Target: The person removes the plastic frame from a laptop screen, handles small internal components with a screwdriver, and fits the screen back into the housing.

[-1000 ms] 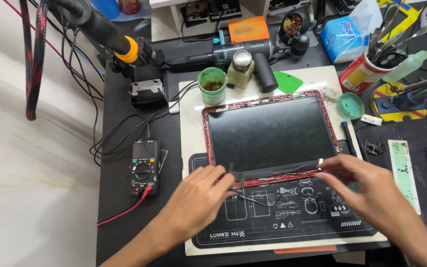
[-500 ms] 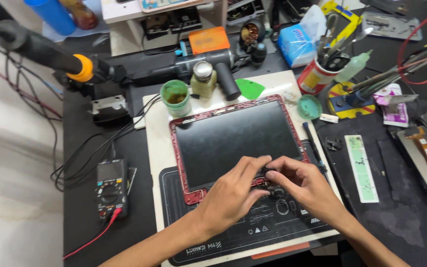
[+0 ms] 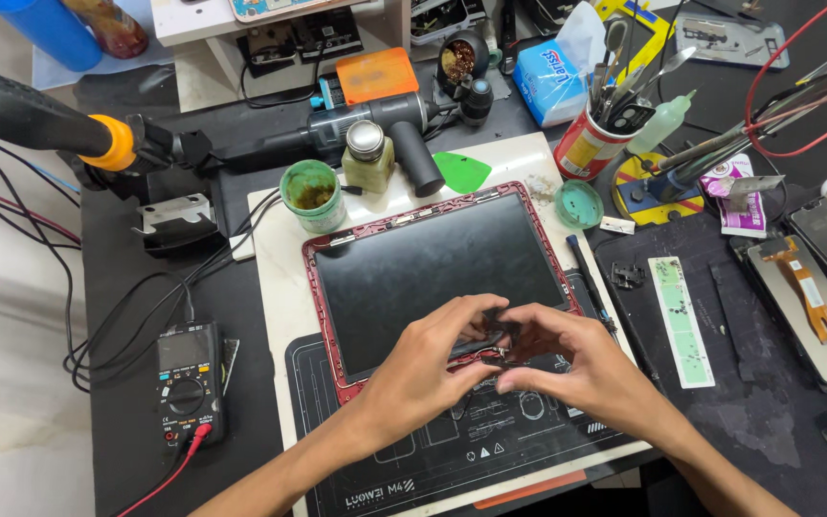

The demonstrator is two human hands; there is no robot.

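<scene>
A tablet [image 3: 423,263] with a dark screen and a red frame lies on a black work mat [image 3: 452,450]. My left hand [image 3: 423,373] and my right hand [image 3: 581,364] meet over the tablet's near edge. Their fingertips pinch a small dark crumpled strip [image 3: 498,332] between them. The strip sits just above the red frame, and the fingers hide most of it. I cannot tell whether it is still attached to the frame.
A multimeter [image 3: 187,383] with a red lead lies left of the mat. Behind the tablet stand a green-rimmed pot [image 3: 313,191], a small bottle [image 3: 368,153] and a dark hand tool [image 3: 375,120]. A red cup of tools [image 3: 588,144] and phone parts [image 3: 806,297] are on the right.
My hands were apart, stretching a thin strip along the tablet's near edge. They have come together at the middle, bunching the strip between the fingertips. The camera view has shifted left.
</scene>
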